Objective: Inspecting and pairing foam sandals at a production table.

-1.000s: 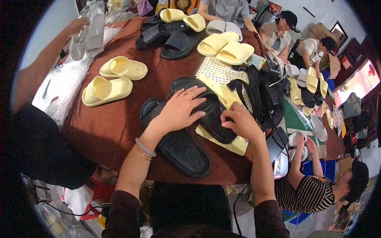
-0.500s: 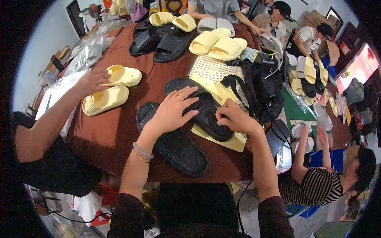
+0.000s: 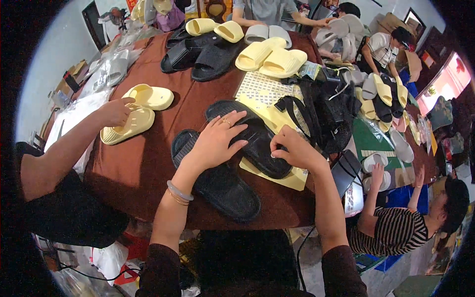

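Observation:
Two black slide sandals lie side by side in front of me on a round brown table [image 3: 143, 168]. My left hand [image 3: 217, 141] rests flat, fingers spread, across the far black sandal [image 3: 257, 143], pressing it down. My right hand [image 3: 292, 148] is pinched at that sandal's right edge, over a yellow sheet [image 3: 292, 179] that lies under it. What the fingertips grip is too small to tell. The near black sandal [image 3: 217, 185] lies untouched toward the table's front edge.
A co-worker's hand [image 3: 115, 111] at the left touches a pair of pale yellow sandals [image 3: 136, 109]. More black and yellow sandals [image 3: 232, 47] lie at the far side. A black strapped bag [image 3: 326, 111] stands to the right. A person in a striped top [image 3: 396, 230] crouches at lower right.
The co-worker's hand at the left has come down onto the yellow sandals. My hands stay on the far black sandal, the right one shifting slightly along its edge.

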`<state>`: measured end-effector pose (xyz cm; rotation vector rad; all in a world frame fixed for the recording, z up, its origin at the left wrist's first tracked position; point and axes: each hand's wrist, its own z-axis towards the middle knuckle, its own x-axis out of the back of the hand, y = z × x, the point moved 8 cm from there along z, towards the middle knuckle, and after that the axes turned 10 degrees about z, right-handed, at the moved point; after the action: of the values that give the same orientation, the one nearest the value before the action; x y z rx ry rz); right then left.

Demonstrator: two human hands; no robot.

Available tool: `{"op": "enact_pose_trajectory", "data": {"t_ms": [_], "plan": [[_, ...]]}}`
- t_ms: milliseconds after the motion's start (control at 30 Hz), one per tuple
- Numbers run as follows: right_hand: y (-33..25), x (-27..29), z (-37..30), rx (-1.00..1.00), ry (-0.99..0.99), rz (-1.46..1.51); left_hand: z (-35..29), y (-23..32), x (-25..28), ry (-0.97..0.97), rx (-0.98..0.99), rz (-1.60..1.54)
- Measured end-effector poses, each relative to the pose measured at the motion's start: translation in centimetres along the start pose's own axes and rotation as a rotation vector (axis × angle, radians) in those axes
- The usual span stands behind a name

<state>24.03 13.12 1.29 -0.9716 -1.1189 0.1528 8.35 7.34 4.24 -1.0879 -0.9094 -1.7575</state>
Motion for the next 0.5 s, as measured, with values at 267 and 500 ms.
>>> {"op": "enact_pose_trajectory", "data": {"t_ms": [267, 500], "plan": [[-0.52, -0.23, -0.27, 0.007, 0.066, -0.179, -0.07, 0.16, -0.19, 0.010, -0.008, 0.019], [-0.47, -0.82, -0.07, -0.013, 0.079, -0.269, -0.17, 0.05, -0.23, 0.009, 0.004, 0.017]]}}
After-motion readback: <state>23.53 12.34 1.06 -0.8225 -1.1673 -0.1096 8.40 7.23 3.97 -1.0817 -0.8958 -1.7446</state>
